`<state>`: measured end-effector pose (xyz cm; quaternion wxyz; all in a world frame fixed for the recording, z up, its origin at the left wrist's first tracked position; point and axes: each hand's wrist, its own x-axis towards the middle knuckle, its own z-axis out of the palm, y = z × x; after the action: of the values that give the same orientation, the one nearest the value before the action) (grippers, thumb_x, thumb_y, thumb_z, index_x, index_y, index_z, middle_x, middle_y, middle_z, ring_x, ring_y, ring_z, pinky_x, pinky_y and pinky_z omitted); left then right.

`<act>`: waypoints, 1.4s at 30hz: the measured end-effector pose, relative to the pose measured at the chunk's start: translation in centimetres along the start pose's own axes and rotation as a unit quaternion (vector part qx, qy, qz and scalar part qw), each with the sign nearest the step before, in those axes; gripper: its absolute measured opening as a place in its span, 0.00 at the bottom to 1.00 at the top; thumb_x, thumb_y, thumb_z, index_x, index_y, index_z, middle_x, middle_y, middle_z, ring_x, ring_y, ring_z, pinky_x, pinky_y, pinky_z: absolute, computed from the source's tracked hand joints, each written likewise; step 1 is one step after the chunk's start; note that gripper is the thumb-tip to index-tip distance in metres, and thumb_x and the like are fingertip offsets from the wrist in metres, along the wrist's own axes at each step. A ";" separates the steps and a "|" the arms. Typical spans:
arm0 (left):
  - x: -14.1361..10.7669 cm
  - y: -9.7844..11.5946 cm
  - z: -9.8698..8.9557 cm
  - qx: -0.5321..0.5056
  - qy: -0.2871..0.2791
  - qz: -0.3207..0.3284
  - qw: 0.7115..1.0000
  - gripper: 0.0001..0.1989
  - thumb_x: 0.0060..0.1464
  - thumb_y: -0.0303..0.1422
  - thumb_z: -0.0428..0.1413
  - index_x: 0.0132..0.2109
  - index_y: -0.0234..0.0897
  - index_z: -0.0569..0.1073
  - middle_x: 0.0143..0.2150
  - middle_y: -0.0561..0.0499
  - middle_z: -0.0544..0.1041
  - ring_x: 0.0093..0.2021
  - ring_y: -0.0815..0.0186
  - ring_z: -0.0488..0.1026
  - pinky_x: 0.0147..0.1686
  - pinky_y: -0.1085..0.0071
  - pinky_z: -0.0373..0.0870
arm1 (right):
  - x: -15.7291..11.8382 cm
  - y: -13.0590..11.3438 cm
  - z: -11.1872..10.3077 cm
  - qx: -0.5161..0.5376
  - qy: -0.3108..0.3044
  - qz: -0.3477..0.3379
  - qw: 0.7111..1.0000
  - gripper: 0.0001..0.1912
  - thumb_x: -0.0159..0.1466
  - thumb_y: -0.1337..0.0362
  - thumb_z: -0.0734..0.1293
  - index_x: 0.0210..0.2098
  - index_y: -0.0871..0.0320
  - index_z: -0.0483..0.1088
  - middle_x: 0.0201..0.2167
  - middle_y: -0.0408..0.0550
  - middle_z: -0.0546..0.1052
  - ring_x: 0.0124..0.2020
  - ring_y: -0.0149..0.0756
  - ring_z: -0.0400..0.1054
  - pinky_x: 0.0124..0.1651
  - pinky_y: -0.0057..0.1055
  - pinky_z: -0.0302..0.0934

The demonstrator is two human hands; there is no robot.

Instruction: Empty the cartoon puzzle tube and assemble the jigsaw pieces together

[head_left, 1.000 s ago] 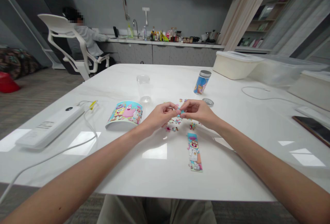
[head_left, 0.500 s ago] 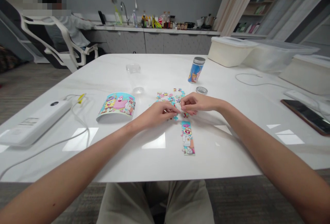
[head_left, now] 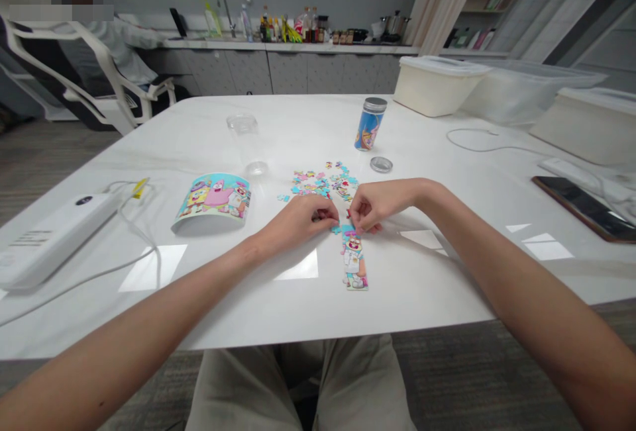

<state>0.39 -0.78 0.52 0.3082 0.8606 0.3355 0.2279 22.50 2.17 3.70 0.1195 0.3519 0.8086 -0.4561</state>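
A narrow joined strip of puzzle pieces [head_left: 354,262] lies on the white table, running toward its front edge. At the strip's far end my right hand [head_left: 370,209] is closed, its fingertips touching or just over the top pieces; what it pinches is too small to name. My left hand [head_left: 315,214] is closed beside a light blue piece [head_left: 336,229], thumb and forefinger together. Beyond both hands spreads a heap of loose puzzle pieces [head_left: 318,183], partly hidden by them. A curved picture card [head_left: 213,199] with cartoon figures stands to the left.
Behind the pieces are a clear jar [head_left: 244,143], a blue tin [head_left: 370,125] and a round lid [head_left: 381,164]. A white power unit [head_left: 57,239] with cables lies left; a phone [head_left: 586,207] and storage boxes [head_left: 437,87] are right. A person sits at the far left.
My right hand has come down and nearer to the strip's far end. More of the loose heap shows beyond my hands. The whole view has shifted slightly.
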 end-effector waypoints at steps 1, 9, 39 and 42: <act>0.0 0.0 0.1 0.006 0.000 0.007 1.000 0.04 0.55 0.28 0.56 0.33 0.38 0.76 0.31 0.54 0.77 0.30 0.70 0.71 0.34 0.71 0.67 | 0.0 -0.1 0.0 -0.005 0.001 0.004 1.000 0.09 0.56 0.59 0.68 0.27 0.59 0.73 0.21 0.41 0.72 0.24 0.29 0.64 0.29 0.28 0.53; 0.1 -0.5 0.1 0.096 -0.021 0.113 0.989 0.08 0.59 0.30 0.53 0.36 0.38 0.77 0.34 0.50 0.75 0.35 0.67 0.70 0.37 0.69 0.65 | -0.1 -0.4 0.1 -0.018 0.007 0.020 1.000 0.11 0.55 0.57 0.69 0.28 0.59 0.74 0.20 0.41 0.72 0.24 0.28 0.63 0.28 0.29 0.52; -0.6 -0.2 -0.8 0.246 -0.040 0.166 0.954 0.10 0.60 0.36 0.54 0.36 0.38 0.78 0.36 0.48 0.75 0.34 0.66 0.68 0.38 0.68 0.62 | -0.1 -0.3 0.2 -0.014 0.007 0.012 1.000 0.12 0.55 0.55 0.70 0.24 0.59 0.72 0.18 0.39 0.70 0.22 0.28 0.61 0.28 0.29 0.50; -0.6 -0.1 -0.9 0.294 -0.052 0.199 0.934 0.12 0.63 0.36 0.51 0.37 0.39 0.78 0.36 0.48 0.75 0.35 0.66 0.68 0.40 0.67 0.61 | -0.1 -0.3 0.2 -0.016 0.008 0.013 1.000 0.12 0.55 0.55 0.70 0.25 0.58 0.71 0.18 0.39 0.70 0.22 0.28 0.61 0.28 0.29 0.50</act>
<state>-0.59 -0.75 1.00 0.0069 0.9724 0.1931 0.1309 22.35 1.86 3.82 0.1240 0.3639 0.8122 -0.4387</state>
